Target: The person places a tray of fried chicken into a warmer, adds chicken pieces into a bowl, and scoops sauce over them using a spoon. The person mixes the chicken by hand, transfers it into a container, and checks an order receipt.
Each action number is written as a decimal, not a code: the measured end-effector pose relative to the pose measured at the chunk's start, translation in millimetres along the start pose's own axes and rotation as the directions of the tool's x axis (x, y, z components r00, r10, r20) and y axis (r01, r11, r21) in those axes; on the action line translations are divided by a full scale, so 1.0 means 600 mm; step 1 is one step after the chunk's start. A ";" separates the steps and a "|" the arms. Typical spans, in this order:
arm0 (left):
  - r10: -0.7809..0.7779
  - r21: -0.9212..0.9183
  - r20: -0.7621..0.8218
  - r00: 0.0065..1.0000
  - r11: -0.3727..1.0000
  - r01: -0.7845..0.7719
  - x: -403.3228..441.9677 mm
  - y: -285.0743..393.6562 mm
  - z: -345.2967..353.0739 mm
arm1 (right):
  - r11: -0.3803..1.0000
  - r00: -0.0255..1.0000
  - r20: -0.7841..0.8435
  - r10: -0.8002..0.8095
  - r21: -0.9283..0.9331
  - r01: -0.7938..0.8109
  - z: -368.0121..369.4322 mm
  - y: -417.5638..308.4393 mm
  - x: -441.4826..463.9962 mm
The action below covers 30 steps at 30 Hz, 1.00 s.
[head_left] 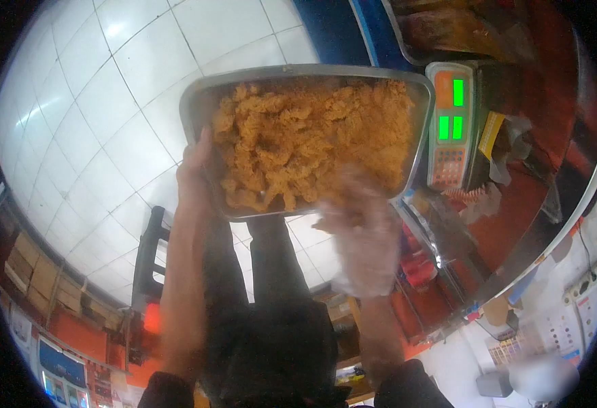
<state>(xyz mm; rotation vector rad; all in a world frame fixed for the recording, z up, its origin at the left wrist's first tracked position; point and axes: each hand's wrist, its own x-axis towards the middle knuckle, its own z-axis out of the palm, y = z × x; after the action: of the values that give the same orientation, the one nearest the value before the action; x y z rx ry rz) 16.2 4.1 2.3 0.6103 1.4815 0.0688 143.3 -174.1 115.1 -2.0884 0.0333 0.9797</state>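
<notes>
A metal tray (193, 102) heaped with golden-brown, crumbly fried food (312, 136) is held over the tiled floor. My left hand (198, 160) grips the tray's left edge, fingers closed round the rim. My right hand (363, 231), in a clear plastic glove or bag, is at the tray's lower right, over the food; it is smeared by motion, so its fingers and anything in them cannot be made out.
Right of the tray a scale (449, 126) with green lit digits stands on a reddish counter (516, 224). Beside it lie a yellow packet (491, 132) and crumpled plastic. A black chair-like frame (150, 258) is at the lower left.
</notes>
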 end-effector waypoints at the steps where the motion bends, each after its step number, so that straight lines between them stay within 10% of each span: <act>1: -0.004 0.000 -0.002 1.000 1.000 0.004 0.007 -0.003 -0.008 | 0.975 0.987 -0.155 0.034 0.222 0.002 -0.014 -0.011 -0.001; 3: 0.050 -0.046 0.063 0.997 0.998 -0.048 0.014 -0.006 -0.018 | 0.941 0.893 -0.440 -0.095 0.254 0.225 -0.093 -0.006 0.019; 5: 0.066 -0.087 0.119 0.991 0.995 -0.055 0.009 0.000 -0.019 | 0.902 0.713 -0.599 -0.365 -0.416 0.112 -0.173 -0.021 0.069; 7: 0.040 -0.086 0.081 0.996 0.996 -0.033 0.002 0.007 -0.017 | 0.848 0.634 -0.607 -0.480 -0.507 0.156 -0.242 -0.020 0.119; 30: 0.067 -0.054 0.102 0.992 0.997 -0.062 0.001 -0.019 -0.056 | 0.827 0.602 -0.615 -0.510 -0.544 0.144 -0.358 -0.006 0.163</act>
<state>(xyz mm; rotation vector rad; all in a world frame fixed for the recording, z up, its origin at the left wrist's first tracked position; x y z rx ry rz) -18.8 5.8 -1.9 0.6113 1.3553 0.1228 348.3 -289.3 133.3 -2.6598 -0.1891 -0.1971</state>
